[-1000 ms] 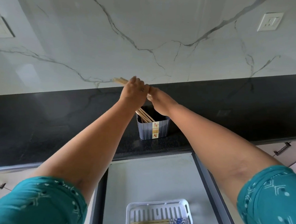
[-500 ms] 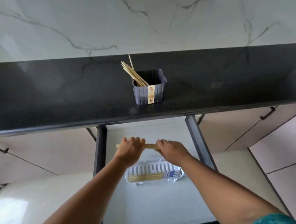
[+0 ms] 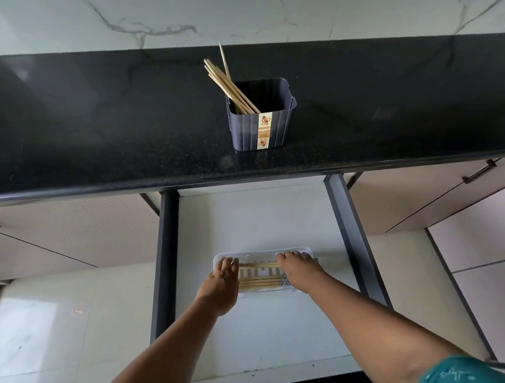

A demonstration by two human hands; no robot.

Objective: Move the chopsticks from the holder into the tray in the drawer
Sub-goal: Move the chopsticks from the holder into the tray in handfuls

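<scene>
A dark blue holder (image 3: 260, 123) stands on the black counter with several wooden chopsticks (image 3: 227, 86) leaning out to the left. Below it, a white slotted tray (image 3: 259, 253) lies in the open drawer (image 3: 243, 217) with a few chopsticks (image 3: 258, 283) along its near side. My left hand (image 3: 222, 282) and my right hand (image 3: 295, 264) hold the two ends of a pair of chopsticks (image 3: 259, 265) level over the tray's far half. Whether that pair touches the tray I cannot tell.
The black counter (image 3: 100, 121) overhangs the drawer's back. Dark drawer rails (image 3: 165, 260) run along both sides. Closed cabinet fronts with dark handles (image 3: 479, 173) flank the drawer. A marble wall rises behind the counter.
My hands took a pair of chopsticks out of the holder, carried it down over the drawer, and lowered it onto the tray. The view tilted downward.
</scene>
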